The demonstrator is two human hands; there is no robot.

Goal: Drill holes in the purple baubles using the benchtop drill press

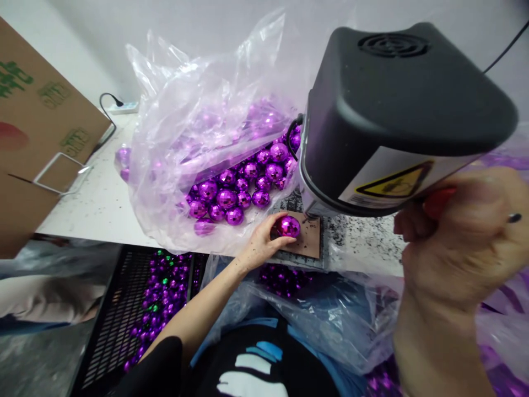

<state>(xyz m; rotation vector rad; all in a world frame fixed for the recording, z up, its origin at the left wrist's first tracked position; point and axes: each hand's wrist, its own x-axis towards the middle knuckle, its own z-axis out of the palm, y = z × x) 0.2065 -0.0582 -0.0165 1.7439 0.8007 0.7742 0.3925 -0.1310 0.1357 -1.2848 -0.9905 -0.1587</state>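
My left hand (264, 241) holds a shiny purple mirrored ball (289, 226) between thumb and fingers, on a brown board (311, 242). The board lies on a dark plate at the front of the worktable. Above and to the right stands a black-topped machine (372, 110) with a vent and a yellow warning label; its lower working part is mostly hidden. At the machine's right side, my right hand (467, 237) is closed around a red handle (438, 203), of which only a small part shows.
A clear plastic bag (165, 138) full of purple balls spreads across the white table (95, 212). Left stands a cardboard box (45, 127). Below the edge is a black crate (109, 309) of small purple and green pieces. Dark crumbs lie near the machine. Another person's leg shows at lower left.
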